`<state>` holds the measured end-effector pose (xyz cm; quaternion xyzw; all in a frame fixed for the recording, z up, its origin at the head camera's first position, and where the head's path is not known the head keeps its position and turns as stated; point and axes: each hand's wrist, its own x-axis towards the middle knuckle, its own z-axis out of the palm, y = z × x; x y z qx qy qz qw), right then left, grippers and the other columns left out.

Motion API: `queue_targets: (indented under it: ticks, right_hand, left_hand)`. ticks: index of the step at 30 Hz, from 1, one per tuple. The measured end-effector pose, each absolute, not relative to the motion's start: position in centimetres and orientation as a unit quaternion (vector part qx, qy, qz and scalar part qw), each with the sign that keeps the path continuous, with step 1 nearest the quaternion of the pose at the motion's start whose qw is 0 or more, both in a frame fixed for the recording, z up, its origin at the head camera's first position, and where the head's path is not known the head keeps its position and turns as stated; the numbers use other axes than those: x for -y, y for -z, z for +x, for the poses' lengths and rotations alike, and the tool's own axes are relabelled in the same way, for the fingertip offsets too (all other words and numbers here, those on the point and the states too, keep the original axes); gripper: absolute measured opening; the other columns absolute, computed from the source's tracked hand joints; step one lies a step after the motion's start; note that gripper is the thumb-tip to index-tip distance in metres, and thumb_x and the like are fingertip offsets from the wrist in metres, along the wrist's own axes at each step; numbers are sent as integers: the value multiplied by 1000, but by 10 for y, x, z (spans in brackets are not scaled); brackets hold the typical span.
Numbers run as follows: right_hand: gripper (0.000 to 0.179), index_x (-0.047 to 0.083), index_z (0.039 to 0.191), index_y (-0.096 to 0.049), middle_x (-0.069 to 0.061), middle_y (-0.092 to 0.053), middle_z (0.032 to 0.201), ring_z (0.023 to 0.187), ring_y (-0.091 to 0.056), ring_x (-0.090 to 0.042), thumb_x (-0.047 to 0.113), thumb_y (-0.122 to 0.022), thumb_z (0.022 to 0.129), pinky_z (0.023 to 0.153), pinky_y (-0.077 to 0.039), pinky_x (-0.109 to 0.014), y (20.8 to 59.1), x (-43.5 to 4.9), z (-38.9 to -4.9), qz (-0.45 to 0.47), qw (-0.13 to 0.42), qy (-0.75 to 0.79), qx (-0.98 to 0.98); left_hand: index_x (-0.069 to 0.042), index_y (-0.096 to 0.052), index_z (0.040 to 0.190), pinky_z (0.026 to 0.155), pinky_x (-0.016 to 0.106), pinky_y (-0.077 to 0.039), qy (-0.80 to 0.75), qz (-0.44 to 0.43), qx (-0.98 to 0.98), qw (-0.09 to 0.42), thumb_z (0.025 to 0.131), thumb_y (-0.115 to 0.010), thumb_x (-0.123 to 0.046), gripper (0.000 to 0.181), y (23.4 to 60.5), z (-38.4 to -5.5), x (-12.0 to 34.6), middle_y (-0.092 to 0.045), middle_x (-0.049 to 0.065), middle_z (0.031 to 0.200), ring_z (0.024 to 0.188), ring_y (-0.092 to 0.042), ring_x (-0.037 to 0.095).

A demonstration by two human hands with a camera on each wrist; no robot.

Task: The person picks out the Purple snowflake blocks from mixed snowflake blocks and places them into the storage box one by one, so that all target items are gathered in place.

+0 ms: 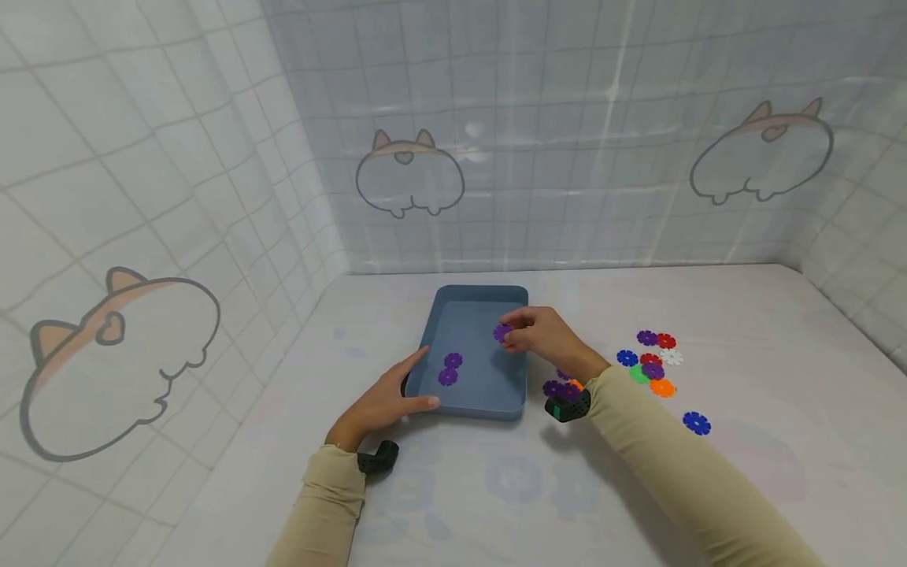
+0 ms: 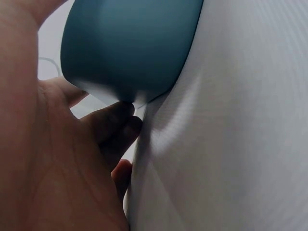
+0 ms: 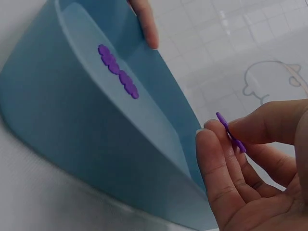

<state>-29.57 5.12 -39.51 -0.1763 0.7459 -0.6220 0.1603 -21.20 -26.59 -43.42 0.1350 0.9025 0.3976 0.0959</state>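
Note:
A blue-grey tray (image 1: 471, 409) lies on the white surface, with two purple flower-shaped plastic discs (image 1: 448, 376) touching each other inside it. My left hand (image 1: 383, 402) holds the tray's near left corner, thumb at the front rim and fingers along the left side. In the left wrist view those fingers (image 2: 115, 125) bend in against the tray's outer wall (image 2: 130, 48). Over the tray's right side, my right hand (image 1: 542, 335) pinches another purple disc (image 3: 231, 134) between thumb and fingers. That disc shows edge-on in the right wrist view.
Right of the tray lie loose flower discs in several colours, among them a white one (image 1: 671, 357), an orange one (image 1: 662, 387) and a blue one (image 1: 697, 423). More purple discs (image 1: 553, 388) sit partly hidden by my right wrist. A tile-patterned wall (image 1: 538, 197) stands behind.

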Motion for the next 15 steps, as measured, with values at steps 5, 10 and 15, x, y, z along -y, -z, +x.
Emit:
queue_targets:
  ticks: [5, 10, 15]
  right_hand:
    - [42, -8, 135, -57, -20, -64, 117, 107, -66, -43, 2, -65, 95, 94, -54, -41, 395, -46, -295, -177, 168, 635, -733]
    - [42, -9, 134, -57, -21, -63, 117, 107, -65, -45, 2, -66, 94, 93, -54, -41, 395, -41, -299, -191, 177, 638, -724]
    - [41, -9, 132, -58, -21, -61, 115, 105, -65, -46, 1, -67, 93, 89, -56, -42, 394, -36, -302, -203, 184, 630, -726]
  left_hand:
    - [-28, -17, 163, 116, 63, -18, -395, 131, -904, 102, 88, -73, -53, 96, 434, -209, 265, -16, 9, 166, 151, -15, 34]
    - [-27, -19, 162, 116, 63, -18, -399, 135, -902, 95, 88, -73, -51, 95, 432, -209, 264, -17, 10, 165, 151, -15, 34]
    - [-25, -19, 162, 116, 63, -18, -400, 139, -901, 94, 88, -73, -50, 95, 429, -211, 264, -17, 12, 165, 151, -15, 35]
